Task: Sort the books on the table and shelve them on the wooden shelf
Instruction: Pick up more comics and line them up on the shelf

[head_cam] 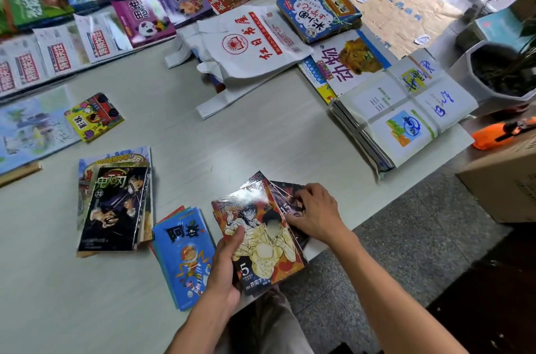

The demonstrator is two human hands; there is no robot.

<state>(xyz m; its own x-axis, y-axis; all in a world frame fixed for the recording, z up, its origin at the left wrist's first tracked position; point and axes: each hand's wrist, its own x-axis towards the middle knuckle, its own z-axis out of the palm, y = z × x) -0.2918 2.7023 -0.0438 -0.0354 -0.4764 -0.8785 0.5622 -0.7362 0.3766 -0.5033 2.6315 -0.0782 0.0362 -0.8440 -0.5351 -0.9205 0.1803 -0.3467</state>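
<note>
Manga volumes [258, 240] sit fanned in my left hand [223, 272], gripped over the counter [232, 144]; my right hand [313, 214] pinches, I think, a rear copy. Several piles sorted, nothing shelved.

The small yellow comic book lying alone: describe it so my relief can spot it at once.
Start at the row of books along the table's left edge. Just inside it lies the small yellow comic book, apart from any pile. Only it has a red car on a bright yellow cover.
</note>
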